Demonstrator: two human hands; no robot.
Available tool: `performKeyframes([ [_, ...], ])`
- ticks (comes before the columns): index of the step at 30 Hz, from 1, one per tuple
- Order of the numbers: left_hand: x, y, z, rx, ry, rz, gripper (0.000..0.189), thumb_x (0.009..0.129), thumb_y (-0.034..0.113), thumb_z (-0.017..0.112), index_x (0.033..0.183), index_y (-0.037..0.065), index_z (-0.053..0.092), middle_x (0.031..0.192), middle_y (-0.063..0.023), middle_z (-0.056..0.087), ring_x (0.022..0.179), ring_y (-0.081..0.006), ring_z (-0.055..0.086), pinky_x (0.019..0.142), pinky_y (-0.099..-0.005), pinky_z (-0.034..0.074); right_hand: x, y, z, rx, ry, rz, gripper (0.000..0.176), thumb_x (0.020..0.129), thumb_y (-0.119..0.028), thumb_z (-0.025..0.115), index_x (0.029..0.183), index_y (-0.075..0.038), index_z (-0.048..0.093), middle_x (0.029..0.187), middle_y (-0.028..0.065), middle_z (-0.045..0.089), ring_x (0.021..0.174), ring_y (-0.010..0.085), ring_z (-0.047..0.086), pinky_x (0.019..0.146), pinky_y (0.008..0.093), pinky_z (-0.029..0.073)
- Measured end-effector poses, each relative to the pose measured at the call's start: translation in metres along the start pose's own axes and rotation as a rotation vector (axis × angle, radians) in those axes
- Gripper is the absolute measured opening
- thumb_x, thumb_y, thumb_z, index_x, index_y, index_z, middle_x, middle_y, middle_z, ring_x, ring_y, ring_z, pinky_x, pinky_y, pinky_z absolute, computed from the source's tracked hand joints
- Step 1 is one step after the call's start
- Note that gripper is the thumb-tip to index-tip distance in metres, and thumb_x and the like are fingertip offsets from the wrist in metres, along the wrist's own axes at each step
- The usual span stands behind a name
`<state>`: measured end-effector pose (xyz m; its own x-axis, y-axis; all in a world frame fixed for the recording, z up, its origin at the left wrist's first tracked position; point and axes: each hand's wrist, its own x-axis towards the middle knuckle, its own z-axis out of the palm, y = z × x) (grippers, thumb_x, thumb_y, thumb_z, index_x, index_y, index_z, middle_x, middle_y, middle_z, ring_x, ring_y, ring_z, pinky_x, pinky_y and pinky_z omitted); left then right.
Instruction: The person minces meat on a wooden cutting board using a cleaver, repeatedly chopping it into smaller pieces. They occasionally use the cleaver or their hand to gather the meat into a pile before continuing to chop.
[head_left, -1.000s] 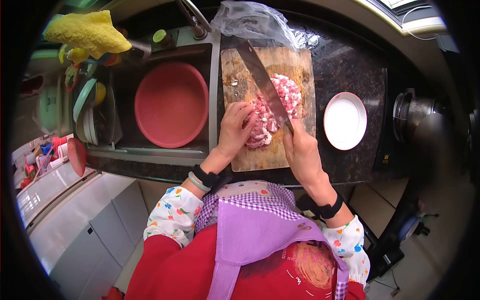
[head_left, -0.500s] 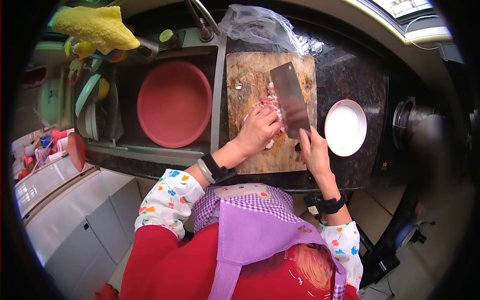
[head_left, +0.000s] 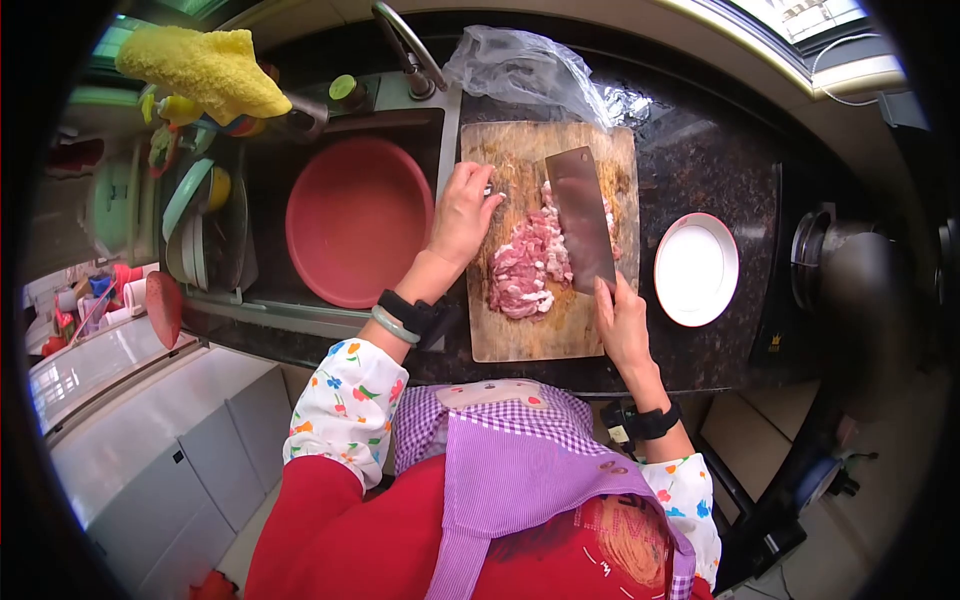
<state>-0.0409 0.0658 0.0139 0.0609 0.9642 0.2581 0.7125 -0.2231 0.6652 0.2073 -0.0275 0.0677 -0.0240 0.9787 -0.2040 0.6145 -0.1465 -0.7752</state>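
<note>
My right hand [head_left: 624, 325] grips a broad cleaver [head_left: 582, 215] near its heel, the handle hidden in my palm. The blade leans over the right part of the wooden cutting board [head_left: 520, 343]. Left of the blade lies a heap of sliced and chopped raw pink meat [head_left: 523, 272], with a few bits showing on the blade's right side. My left hand [head_left: 463, 215] is at the board's upper left edge, away from the heap. Its thumb and fingers are closed round a small pale scrap of meat [head_left: 499, 194], partly hidden by the fingertips.
Left of the board, a red basin [head_left: 360, 225] sits in the sink under a faucet [head_left: 412, 50]. A white bowl with a red rim [head_left: 697, 270] stands on the dark counter to the right. A clear plastic bag [head_left: 525, 72] lies behind the board. A yellow cloth [head_left: 205, 75] hangs upper left.
My left hand has left the meat heap and moved up and left to the small scrap, uncovering the heap. My right hand still holds the cleaver in much the same place.
</note>
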Motion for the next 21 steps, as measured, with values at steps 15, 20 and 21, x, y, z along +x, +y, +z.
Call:
performKeyframes([
  [15,-0.055,0.081,0.017,0.09,-0.181,0.222,0.033,0.075,0.004,0.062,0.106,-0.002,0.065,0.117,-0.0126,0.061,0.115,-0.0298,0.054,0.096,-0.0414,0.045,0.008,-0.026,-0.037,-0.114,-0.054,-0.19,0.011,0.092,-0.003,0.059,0.103,-0.002,0.06,0.073,0.019,0.059,0.064,0.0347,0.061,0.058,0.0377,0.048],
  [20,-0.063,0.077,0.001,0.112,-0.273,0.313,0.043,0.075,0.007,0.061,0.116,-0.004,0.061,0.129,-0.014,0.056,0.123,-0.0313,0.048,0.105,-0.0459,0.039,0.048,-0.033,-0.061,-0.469,-0.054,-0.383,0.01,0.089,-0.014,0.064,0.095,-0.008,0.058,0.072,0.016,0.059,0.068,0.0392,0.062,0.058,0.0474,0.05],
  [21,-0.064,0.076,-0.004,0.067,-0.3,0.293,0.041,0.076,0.005,0.063,0.116,-0.003,0.062,0.129,-0.0134,0.057,0.123,-0.0316,0.049,0.106,-0.047,0.037,0.063,-0.034,-0.065,-0.505,-0.076,-0.424,0.01,0.09,-0.015,0.063,0.095,-0.008,0.058,0.072,0.016,0.059,0.068,0.039,0.062,0.057,0.0474,0.049],
])
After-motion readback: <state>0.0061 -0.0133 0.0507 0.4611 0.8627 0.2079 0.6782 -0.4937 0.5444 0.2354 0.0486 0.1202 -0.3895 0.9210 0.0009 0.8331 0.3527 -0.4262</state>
